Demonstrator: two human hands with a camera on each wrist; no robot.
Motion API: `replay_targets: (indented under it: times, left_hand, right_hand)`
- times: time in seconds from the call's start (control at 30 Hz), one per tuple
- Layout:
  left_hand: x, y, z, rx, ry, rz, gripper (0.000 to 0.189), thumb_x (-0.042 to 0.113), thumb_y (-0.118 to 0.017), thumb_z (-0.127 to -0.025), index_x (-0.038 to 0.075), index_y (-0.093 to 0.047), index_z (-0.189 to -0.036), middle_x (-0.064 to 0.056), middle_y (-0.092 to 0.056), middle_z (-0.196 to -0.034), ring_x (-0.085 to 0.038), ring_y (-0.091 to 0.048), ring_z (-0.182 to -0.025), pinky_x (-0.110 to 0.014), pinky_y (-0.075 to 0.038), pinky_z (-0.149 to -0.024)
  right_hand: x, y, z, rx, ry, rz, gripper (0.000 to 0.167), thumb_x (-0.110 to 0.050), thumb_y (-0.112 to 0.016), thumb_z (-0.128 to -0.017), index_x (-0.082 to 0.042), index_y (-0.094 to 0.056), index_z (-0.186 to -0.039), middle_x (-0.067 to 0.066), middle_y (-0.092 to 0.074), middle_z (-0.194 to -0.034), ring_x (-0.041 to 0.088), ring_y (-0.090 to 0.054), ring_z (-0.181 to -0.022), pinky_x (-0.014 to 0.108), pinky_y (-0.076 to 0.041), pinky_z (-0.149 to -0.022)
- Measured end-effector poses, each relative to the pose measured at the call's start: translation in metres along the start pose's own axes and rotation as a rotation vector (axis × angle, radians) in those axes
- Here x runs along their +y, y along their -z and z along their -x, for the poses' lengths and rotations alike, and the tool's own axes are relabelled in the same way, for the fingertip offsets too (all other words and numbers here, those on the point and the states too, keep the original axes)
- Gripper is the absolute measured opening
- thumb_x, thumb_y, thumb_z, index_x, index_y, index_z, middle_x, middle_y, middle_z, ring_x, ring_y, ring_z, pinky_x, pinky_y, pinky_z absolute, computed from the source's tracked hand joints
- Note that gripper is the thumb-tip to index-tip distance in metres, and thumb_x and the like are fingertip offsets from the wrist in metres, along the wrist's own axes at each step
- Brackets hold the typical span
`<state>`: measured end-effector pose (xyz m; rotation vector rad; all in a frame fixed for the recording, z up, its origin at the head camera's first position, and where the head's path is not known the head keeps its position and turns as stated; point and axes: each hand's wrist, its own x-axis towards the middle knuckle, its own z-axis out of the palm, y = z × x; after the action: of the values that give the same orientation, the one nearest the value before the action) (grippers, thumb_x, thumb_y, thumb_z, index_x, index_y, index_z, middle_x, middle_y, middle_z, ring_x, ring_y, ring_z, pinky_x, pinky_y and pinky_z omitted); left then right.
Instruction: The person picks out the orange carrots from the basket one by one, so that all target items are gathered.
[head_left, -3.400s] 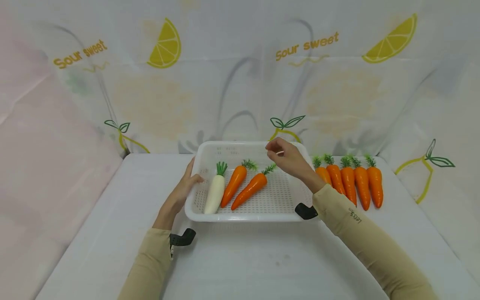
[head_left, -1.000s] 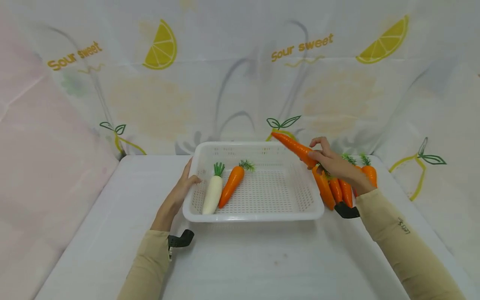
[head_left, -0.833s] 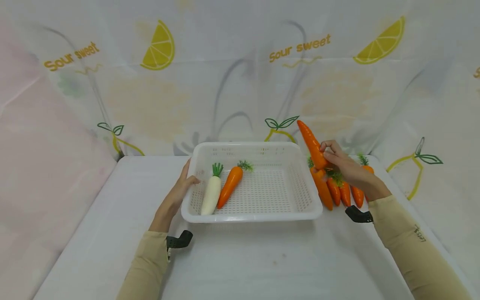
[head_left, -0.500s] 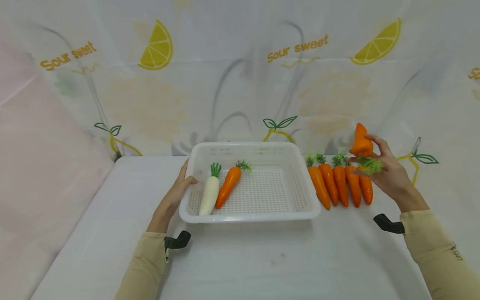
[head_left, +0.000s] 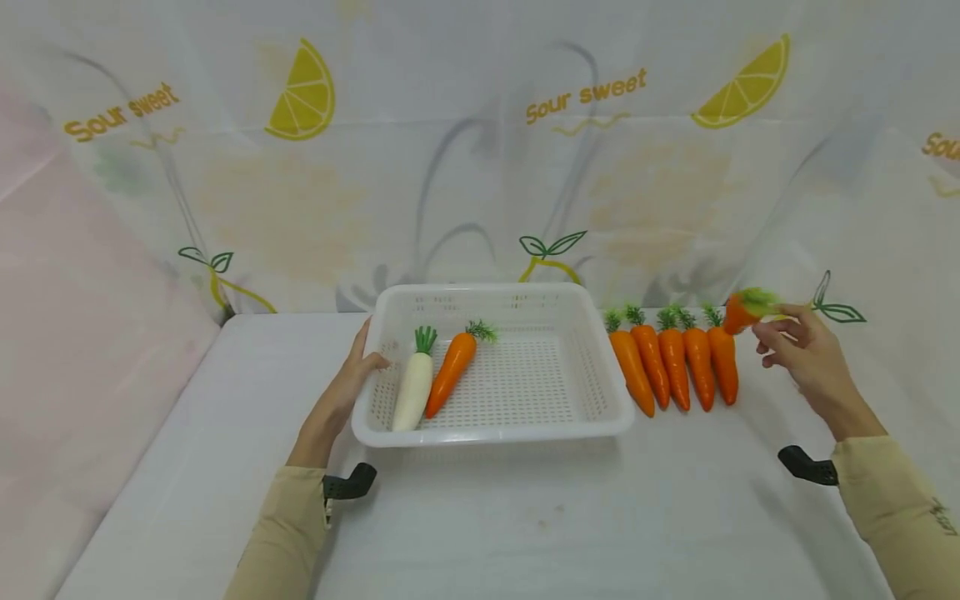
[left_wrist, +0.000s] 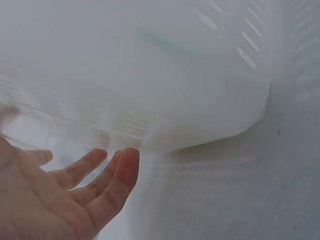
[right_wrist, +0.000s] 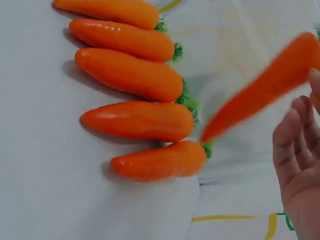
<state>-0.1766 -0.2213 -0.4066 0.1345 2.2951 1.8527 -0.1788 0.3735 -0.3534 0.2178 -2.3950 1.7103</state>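
A white plastic basket [head_left: 495, 435] stands on the table, holding a white radish [head_left: 413, 392] and an orange carrot [head_left: 452, 373] with green leaves. My left hand [head_left: 351, 379] grips its left side, thumb over the rim; in the left wrist view the fingers [left_wrist: 117, 182] lie along the outer wall. My right hand [head_left: 806, 354] pinches another carrot [head_left: 738, 312] near its leafy end, raised at the far right. In the right wrist view this held carrot [right_wrist: 265, 87] slants with its tip down, just beyond the row of carrots [right_wrist: 137, 122].
Several carrots [head_left: 675, 367] lie side by side right of the basket, leaves toward the back, the leftmost close to the basket's wall. Behind the white table [head_left: 480, 517] hangs a printed cloth [head_left: 420, 192] with lemon slices.
My right hand has taken one of the two carrots out of the basket and carried it right, past the row, its leafy end turning toward me and then right. The left hand stays on the basket.
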Motion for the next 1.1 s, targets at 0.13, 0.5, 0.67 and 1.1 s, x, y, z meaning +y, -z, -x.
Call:
replay_targets:
  times: [0.13, 0.5, 0.67, 1.1]
  left_hand:
    - [-0.002, 0.000, 0.003, 0.000, 0.003, 0.002, 0.081, 0.019, -0.038, -0.086, 0.042, 0.009, -0.149, -0.008, -0.004, -0.159, -0.042, -0.020, -0.141, -0.067, -0.029, -0.101]
    - [-0.002, -0.003, 0.008, -0.032, -0.021, 0.010, 0.080, 0.019, -0.037, -0.087, 0.041, 0.009, -0.149, -0.008, -0.003, -0.159, -0.046, -0.020, -0.139, -0.070, -0.031, -0.095]
    - [0.004, 0.001, 0.006, -0.026, -0.022, 0.012, 0.081, 0.017, -0.036, -0.087, 0.042, 0.009, -0.149, -0.009, -0.004, -0.159, -0.046, -0.022, -0.138, -0.068, -0.032, -0.096]
    - [0.004, 0.012, 0.007, 0.003, -0.003, -0.017, 0.080, 0.017, -0.034, -0.087, 0.041, 0.011, -0.149, -0.010, -0.005, -0.159, -0.045, -0.023, -0.139, -0.063, -0.032, -0.099]
  right_hand:
    - [0.009, 0.003, -0.007, 0.046, -0.013, 0.425, 0.035, -0.025, -0.058, -0.092, -0.007, -0.051, -0.120, -0.006, -0.050, -0.100, 0.002, -0.048, -0.083, 0.008, -0.037, -0.068]
    - [-0.004, -0.056, 0.017, -0.238, -0.065, 0.678, 0.057, -0.040, -0.033, -0.100, 0.007, -0.037, -0.132, 0.031, -0.041, -0.117, 0.038, -0.047, -0.094, 0.043, -0.042, -0.070]
    - [-0.020, -0.085, 0.069, -0.372, -0.233, 0.792, 0.066, -0.056, -0.045, -0.091, 0.001, -0.039, -0.124, 0.014, -0.050, -0.094, 0.021, -0.048, -0.069, 0.031, -0.036, -0.056]
    - [-0.007, -0.126, 0.098, -0.444, -0.183, 0.760, 0.051, -0.038, -0.065, -0.084, -0.004, -0.052, -0.119, 0.002, -0.060, -0.087, 0.012, -0.051, -0.071, 0.026, -0.042, -0.059]
